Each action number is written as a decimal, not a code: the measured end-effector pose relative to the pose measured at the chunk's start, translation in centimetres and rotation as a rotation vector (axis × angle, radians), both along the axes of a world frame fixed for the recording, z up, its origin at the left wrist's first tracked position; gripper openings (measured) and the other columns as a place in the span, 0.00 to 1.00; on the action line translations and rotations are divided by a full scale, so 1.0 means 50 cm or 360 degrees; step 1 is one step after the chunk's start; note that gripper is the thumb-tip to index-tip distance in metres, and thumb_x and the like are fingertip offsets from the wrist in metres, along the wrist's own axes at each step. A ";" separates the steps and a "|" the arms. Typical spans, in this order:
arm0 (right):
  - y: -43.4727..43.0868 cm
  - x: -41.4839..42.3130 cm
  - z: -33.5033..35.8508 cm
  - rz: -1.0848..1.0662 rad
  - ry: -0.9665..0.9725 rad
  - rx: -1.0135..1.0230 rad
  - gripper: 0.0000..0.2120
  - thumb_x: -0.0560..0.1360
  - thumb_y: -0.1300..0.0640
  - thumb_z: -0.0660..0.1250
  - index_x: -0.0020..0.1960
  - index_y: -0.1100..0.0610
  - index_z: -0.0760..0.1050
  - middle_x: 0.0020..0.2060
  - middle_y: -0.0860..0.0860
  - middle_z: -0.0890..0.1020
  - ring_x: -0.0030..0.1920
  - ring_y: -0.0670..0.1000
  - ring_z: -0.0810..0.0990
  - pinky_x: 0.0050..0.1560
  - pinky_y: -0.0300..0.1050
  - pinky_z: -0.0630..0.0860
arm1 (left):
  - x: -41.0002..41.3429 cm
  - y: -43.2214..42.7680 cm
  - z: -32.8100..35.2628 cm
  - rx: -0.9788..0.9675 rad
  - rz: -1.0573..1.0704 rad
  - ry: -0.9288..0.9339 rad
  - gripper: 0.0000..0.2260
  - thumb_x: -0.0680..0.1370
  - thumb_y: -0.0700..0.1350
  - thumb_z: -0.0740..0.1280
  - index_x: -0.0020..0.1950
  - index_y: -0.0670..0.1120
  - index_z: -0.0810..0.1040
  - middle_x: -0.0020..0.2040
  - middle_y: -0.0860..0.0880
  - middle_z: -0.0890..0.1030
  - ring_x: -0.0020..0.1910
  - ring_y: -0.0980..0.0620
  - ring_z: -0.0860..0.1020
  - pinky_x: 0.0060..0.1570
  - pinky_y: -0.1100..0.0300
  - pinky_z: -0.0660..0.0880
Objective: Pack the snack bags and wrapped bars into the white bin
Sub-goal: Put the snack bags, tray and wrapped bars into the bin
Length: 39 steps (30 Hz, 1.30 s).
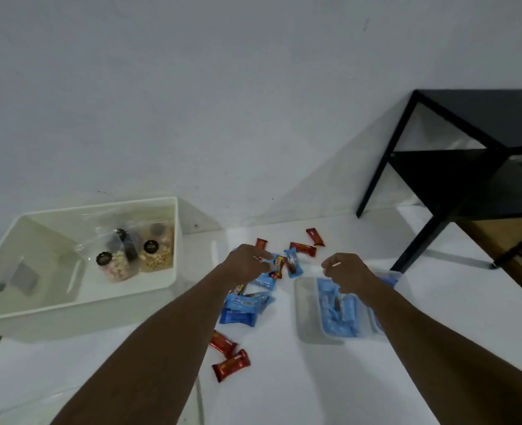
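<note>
Both forearms reach forward from the bottom edge over the white table (284,394): left hand (247,260) palm down, fingers curled onto the blue and red bars (266,280) mid-table, grip unclear; right hand (347,271) loosely fisted above the clear tub (302,311) of blue bars, nothing visibly held. White bin (8,308) sits far left against a plain white wall, snack bags (137,256) inside its right end; black side table (468,142) at right. Red bars (230,360) near the left forearm lie diagonally.
</note>
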State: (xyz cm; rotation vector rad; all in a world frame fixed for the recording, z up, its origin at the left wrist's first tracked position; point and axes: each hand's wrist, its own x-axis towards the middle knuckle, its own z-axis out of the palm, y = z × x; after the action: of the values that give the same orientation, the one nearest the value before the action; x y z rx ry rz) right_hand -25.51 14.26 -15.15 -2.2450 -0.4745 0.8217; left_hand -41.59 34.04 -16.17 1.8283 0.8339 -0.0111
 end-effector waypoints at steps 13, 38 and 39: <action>-0.129 0.130 -0.214 0.0191 -0.0043 -0.0316 0.10 0.75 0.58 0.67 0.55 0.58 0.80 0.54 0.54 0.82 0.55 0.55 0.80 0.54 0.44 0.75 | 0.150 -0.258 -0.242 -0.0296 0.0083 0.0218 0.14 0.72 0.41 0.75 0.57 0.50 0.84 0.59 0.45 0.82 0.54 0.46 0.80 0.47 0.58 0.78; -0.363 0.283 -0.195 -0.0297 0.0080 0.0179 0.07 0.70 0.64 0.75 0.46 0.57 0.80 0.48 0.50 0.81 0.50 0.53 0.81 0.46 0.45 0.80 | 0.344 -0.424 -0.209 -0.0010 -0.0250 -0.0129 0.18 0.72 0.39 0.76 0.60 0.49 0.81 0.62 0.49 0.80 0.61 0.48 0.78 0.63 0.53 0.76; -0.362 0.279 -0.197 -0.0335 0.0165 0.0246 0.07 0.71 0.64 0.74 0.46 0.57 0.79 0.48 0.51 0.82 0.49 0.54 0.81 0.41 0.42 0.79 | 0.344 -0.420 -0.204 -0.0137 -0.0233 -0.0117 0.18 0.72 0.38 0.75 0.61 0.50 0.80 0.61 0.49 0.79 0.61 0.46 0.78 0.61 0.49 0.77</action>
State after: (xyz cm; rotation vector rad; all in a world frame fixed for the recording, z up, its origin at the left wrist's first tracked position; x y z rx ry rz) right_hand -11.55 -3.83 -25.00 -2.0570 -0.2394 0.7608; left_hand -24.39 13.05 -26.37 1.7941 0.6378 -0.0718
